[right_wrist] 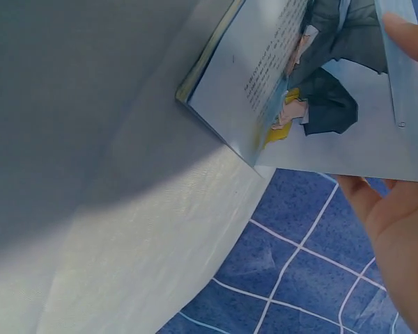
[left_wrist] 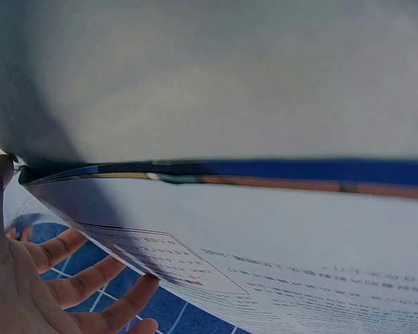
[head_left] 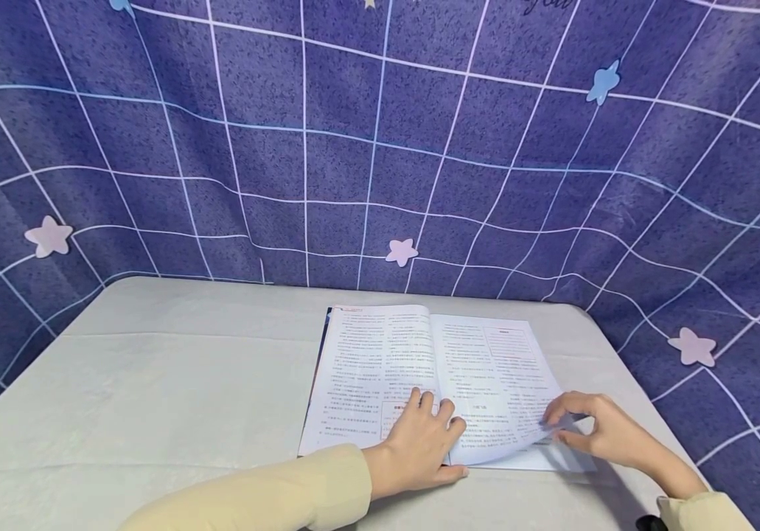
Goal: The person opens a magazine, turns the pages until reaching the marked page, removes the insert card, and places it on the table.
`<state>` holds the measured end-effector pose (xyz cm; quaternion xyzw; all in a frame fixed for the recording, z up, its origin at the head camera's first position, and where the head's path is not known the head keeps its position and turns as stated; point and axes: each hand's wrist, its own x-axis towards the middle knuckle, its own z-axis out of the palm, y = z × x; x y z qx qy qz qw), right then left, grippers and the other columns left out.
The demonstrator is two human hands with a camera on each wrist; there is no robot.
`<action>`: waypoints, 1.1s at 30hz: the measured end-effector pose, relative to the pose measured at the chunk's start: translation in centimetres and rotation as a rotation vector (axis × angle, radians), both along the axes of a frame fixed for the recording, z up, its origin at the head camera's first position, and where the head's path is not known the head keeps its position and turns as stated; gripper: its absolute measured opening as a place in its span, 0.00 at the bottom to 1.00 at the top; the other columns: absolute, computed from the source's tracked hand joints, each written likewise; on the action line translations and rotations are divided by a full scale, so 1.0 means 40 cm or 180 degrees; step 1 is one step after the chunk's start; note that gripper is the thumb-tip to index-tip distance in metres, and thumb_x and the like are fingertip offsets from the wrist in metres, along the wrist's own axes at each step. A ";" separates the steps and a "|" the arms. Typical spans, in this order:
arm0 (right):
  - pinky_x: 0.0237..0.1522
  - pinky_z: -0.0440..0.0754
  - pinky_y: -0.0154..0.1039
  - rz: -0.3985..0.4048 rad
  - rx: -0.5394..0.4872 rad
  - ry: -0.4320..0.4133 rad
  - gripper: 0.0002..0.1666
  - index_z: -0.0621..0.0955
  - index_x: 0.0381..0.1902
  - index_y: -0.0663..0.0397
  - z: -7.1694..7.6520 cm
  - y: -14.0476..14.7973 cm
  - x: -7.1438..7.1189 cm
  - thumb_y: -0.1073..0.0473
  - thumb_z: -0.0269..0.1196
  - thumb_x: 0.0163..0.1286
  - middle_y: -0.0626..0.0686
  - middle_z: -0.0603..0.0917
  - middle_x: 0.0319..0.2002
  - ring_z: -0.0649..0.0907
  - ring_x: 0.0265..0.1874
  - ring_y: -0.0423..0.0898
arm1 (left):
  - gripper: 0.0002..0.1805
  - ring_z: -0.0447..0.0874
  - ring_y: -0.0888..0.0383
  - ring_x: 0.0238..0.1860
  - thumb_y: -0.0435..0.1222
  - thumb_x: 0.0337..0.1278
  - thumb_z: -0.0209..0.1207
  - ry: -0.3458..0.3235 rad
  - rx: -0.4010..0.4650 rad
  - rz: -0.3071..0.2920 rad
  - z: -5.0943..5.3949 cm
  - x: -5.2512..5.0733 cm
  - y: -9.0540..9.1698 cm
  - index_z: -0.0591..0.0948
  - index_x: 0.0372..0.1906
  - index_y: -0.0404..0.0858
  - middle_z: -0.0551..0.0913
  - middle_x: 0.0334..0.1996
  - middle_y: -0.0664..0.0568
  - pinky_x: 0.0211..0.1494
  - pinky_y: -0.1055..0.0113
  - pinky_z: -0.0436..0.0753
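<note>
**Right hand point(head_left: 608, 431) pinches page corner, left hand point(head_left: 419, 442) rests by the gutter**

Book point(head_left: 380, 354) lies spread on the pale table point(head_left: 154, 383), a bit right of middle, blue curtain point(head_left: 326, 155) behind. Key relation: the lifted page point(head_left: 492, 391) runs leftward from the right fingers to the gutter, so right hand is the nearer one to its free edge. Thumb and fingers close together on the near outer corner; that corner is raised off the page under it, and the right wrist view shows a picture on the underside. Left hand sits at the near end of the gutter, fingers spread and lightly bent, fingertips touching paper, gripping nothing; its thumb reaches to the book's near edge.

Book's top points away from the person, toward the curtain. Gutter, and I'd judge each page's long axis, runs near to far, leaning slightly left at the far end. Print too small to read.
</note>
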<state>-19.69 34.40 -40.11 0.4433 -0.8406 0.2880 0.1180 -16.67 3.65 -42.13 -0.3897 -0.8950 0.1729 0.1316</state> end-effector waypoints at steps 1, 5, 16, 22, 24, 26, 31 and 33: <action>0.39 0.71 0.22 -0.0050 0.0013 0.0032 0.24 0.79 0.29 0.46 0.003 -0.001 0.000 0.75 0.71 0.35 0.46 0.83 0.30 0.80 0.33 0.37 | 0.37 0.74 0.48 0.53 0.70 0.53 0.29 -0.0002 -0.0008 0.0009 0.000 0.000 0.001 0.67 0.56 0.53 0.73 0.54 0.52 0.57 0.51 0.70; 0.41 0.71 0.21 -0.0211 0.0073 0.0140 0.23 0.80 0.27 0.45 0.017 -0.008 0.001 0.74 0.72 0.34 0.45 0.83 0.31 0.80 0.34 0.36 | 0.37 0.75 0.48 0.52 0.71 0.53 0.28 0.0003 -0.0043 0.0028 0.002 0.001 0.003 0.67 0.56 0.53 0.74 0.54 0.52 0.57 0.51 0.71; 0.44 0.70 0.19 -0.0364 0.0119 0.0364 0.22 0.80 0.25 0.43 0.034 -0.017 -0.003 0.71 0.73 0.34 0.45 0.84 0.30 0.80 0.35 0.34 | 0.36 0.76 0.48 0.51 0.70 0.53 0.30 -0.0001 -0.0025 0.0058 0.004 0.001 0.007 0.69 0.55 0.52 0.76 0.53 0.52 0.57 0.51 0.72; 0.45 0.69 0.19 -0.0382 0.0070 0.0376 0.22 0.81 0.26 0.42 0.038 -0.018 -0.004 0.71 0.73 0.34 0.46 0.84 0.31 0.80 0.36 0.35 | 0.35 0.76 0.47 0.51 0.69 0.55 0.30 -0.0020 0.0045 0.0045 0.004 -0.001 0.007 0.69 0.55 0.52 0.76 0.52 0.52 0.57 0.51 0.72; 0.45 0.69 0.19 -0.0387 0.0054 0.0380 0.22 0.81 0.26 0.42 0.040 -0.018 -0.004 0.71 0.73 0.34 0.45 0.84 0.32 0.80 0.36 0.35 | 0.35 0.76 0.47 0.51 0.69 0.55 0.30 -0.0019 0.0064 0.0048 0.003 -0.002 0.006 0.69 0.55 0.52 0.76 0.52 0.52 0.57 0.51 0.72; 0.46 0.69 0.19 -0.0390 0.0032 0.0374 0.23 0.81 0.28 0.43 0.044 -0.018 -0.004 0.71 0.74 0.34 0.44 0.84 0.33 0.80 0.37 0.35 | 0.35 0.76 0.47 0.50 0.68 0.55 0.30 -0.0032 0.0097 0.0055 0.002 -0.002 0.005 0.69 0.55 0.52 0.76 0.51 0.52 0.57 0.51 0.72; 0.48 0.68 0.19 -0.0433 -0.0010 0.0415 0.24 0.82 0.31 0.44 0.053 -0.020 -0.002 0.70 0.74 0.34 0.44 0.83 0.34 0.79 0.38 0.35 | 0.34 0.76 0.48 0.50 0.67 0.56 0.31 -0.0041 0.0154 0.0052 -0.001 -0.003 0.003 0.69 0.55 0.51 0.76 0.50 0.53 0.56 0.51 0.71; 0.48 0.67 0.19 -0.0456 -0.0017 0.0439 0.25 0.82 0.32 0.45 0.056 -0.019 -0.001 0.70 0.74 0.33 0.44 0.84 0.34 0.79 0.38 0.35 | 0.34 0.76 0.48 0.50 0.67 0.57 0.31 -0.0048 0.0165 0.0047 -0.002 -0.004 0.003 0.69 0.55 0.51 0.76 0.51 0.52 0.56 0.51 0.71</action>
